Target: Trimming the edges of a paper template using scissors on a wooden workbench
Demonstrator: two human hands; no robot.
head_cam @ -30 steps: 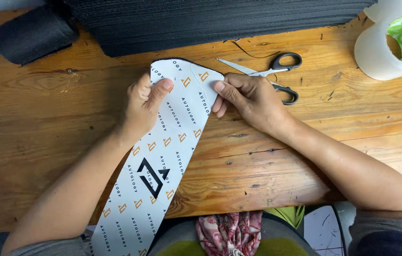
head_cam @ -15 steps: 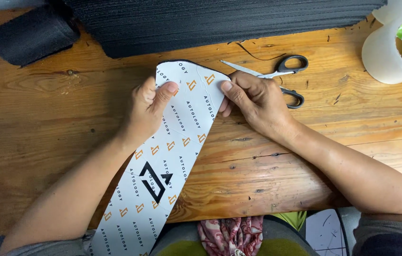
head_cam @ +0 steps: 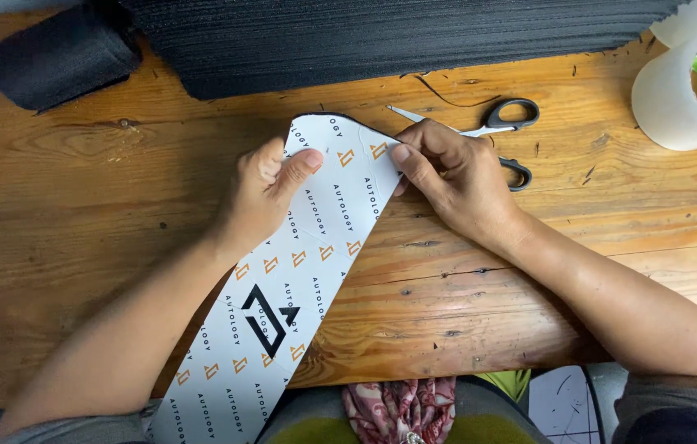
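Note:
A long white printed strip [head_cam: 283, 296] with orange and black marks lies slanted across the wooden table [head_cam: 102, 214], its rounded far end near the table's middle and its near end hanging over the front edge. My left hand [head_cam: 266, 193] grips the strip's left edge near the far end, thumb pressed on top. My right hand [head_cam: 455, 177] pinches the right edge of that same end, thumb on the printed face. A thin black edge shows under the strip's tip.
Black-handled scissors [head_cam: 500, 123] lie just behind my right hand. A stack of black ribbed material [head_cam: 381, 37] spans the back. A black roll [head_cam: 61, 53] sits back left, white tape rolls [head_cam: 690, 86] back right. Patterned cloth [head_cam: 398, 411] lies in my lap.
Both hands have kept their hold on the strip's far end; the whole scene has shifted slightly lower in view, and the left thumb lies flatter on the strip.

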